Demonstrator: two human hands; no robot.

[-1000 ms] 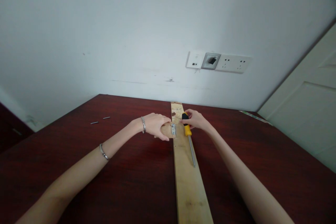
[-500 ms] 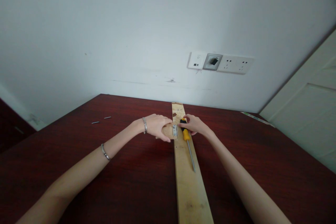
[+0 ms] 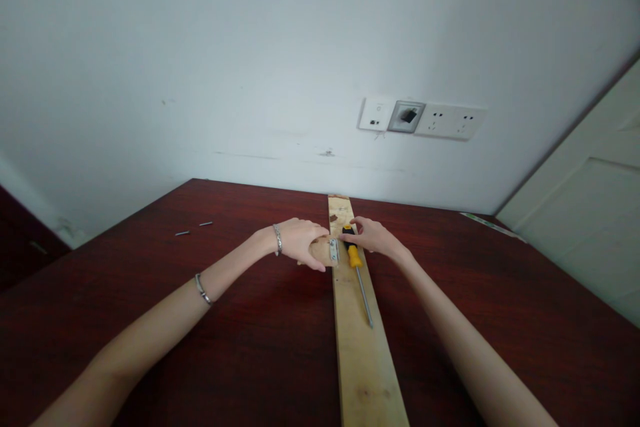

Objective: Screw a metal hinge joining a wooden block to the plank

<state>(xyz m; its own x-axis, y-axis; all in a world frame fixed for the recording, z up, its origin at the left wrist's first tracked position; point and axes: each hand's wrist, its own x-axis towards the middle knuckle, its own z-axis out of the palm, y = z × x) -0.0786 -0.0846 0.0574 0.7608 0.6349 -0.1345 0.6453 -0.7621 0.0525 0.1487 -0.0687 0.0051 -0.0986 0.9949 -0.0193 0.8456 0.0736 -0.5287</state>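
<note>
A long pale wooden board (image 3: 367,360) lies lengthwise across the dark red table. My left hand (image 3: 300,240) grips a small wooden piece (image 3: 321,253) at the board's left edge. On that piece's right end sits a small metal plate (image 3: 333,249), which looks like a hinge or bracket with screws. My right hand (image 3: 377,238) has its thumb and fingers round the black end of a screwdriver (image 3: 355,258) with a yellow and black handle. The screwdriver rests along the board, its shaft pointing toward me. Some of the right fingertips are hidden.
Two screws or nails, one of them the nearer screw (image 3: 183,233), lie on the table (image 3: 240,360) at the left. Behind stands a white wall with sockets (image 3: 450,121). A flat strip (image 3: 493,227) lies at the far right, beside a white door (image 3: 590,213).
Almost nothing differs. The view has shifted very slightly; both hands, the board and the screwdriver keep their places relative to each other.
</note>
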